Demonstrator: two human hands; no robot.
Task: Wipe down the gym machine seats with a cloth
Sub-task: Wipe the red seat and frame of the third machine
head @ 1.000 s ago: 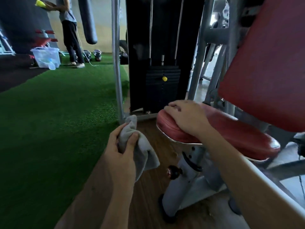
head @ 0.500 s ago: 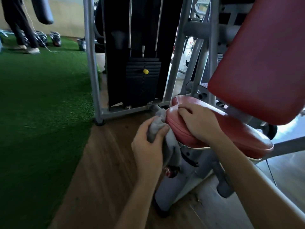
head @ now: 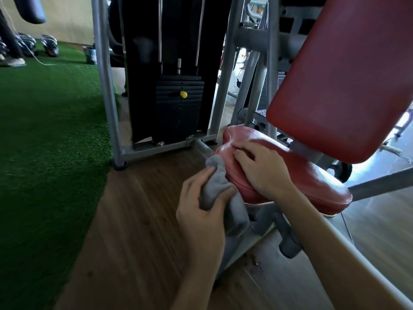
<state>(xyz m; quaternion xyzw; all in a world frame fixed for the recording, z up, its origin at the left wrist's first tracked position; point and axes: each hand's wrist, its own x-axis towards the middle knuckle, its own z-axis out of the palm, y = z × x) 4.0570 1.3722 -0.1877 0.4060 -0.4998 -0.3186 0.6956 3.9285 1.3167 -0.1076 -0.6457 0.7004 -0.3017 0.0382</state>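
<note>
Gripping a grey cloth (head: 220, 191), the left hand (head: 201, 211) is nearest to the camera. Its fingers and thumb are curled round the bunched cloth, and the upper end of the cloth touches the front edge of the red seat (head: 312, 182). Just beside it, the right hand (head: 261, 168) rests on top of the seat near that front edge, fingers loosely bent and holding nothing. The seat stands on a grey support (head: 266, 224) over the wooden floor (head: 138, 220). Above and behind the seat is the red back pad (head: 346, 86) (tilted, at the right). Further away stands the black weight stack (head: 178, 113) with a yellow pin (head: 183, 94) in it, inside a grey frame (head: 105, 86) — and to the left the green turf (head: 44, 130) goes on toward the far wall.
</note>
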